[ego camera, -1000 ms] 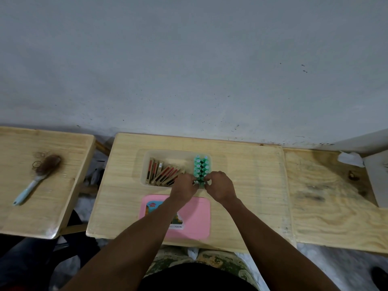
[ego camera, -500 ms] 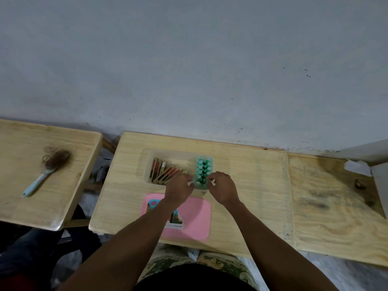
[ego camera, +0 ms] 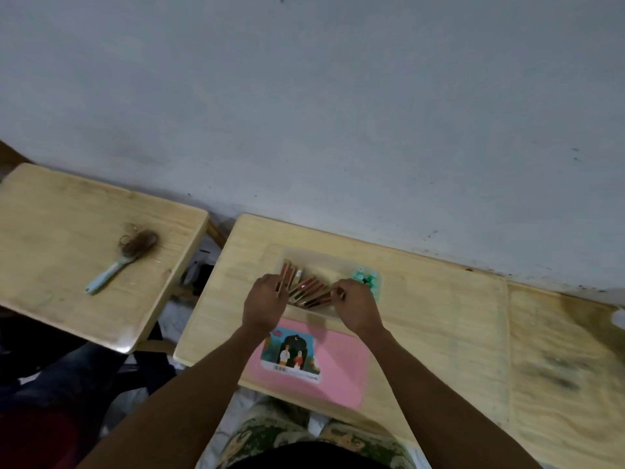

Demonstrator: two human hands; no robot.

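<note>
Left hand (ego camera: pixel 265 306): grip pinches one of the red sticks (ego camera: pixel 306 291) at the left end of the clear tray (ego camera: pixel 324 257). Right hand (ego camera: pixel 358 309): grip pinches a stick end mid-tray. Green bottles (ego camera: pixel 367 280) stand at the tray's right end. Pink lid (ego camera: pixel 341 363) lies on the tabletop (ego camera: pixel 439 316), just nearside of the tray.

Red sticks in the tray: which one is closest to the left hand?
The leftmost red stick, at the row's left end beside the left hand; the other sticks lie further right.
</note>
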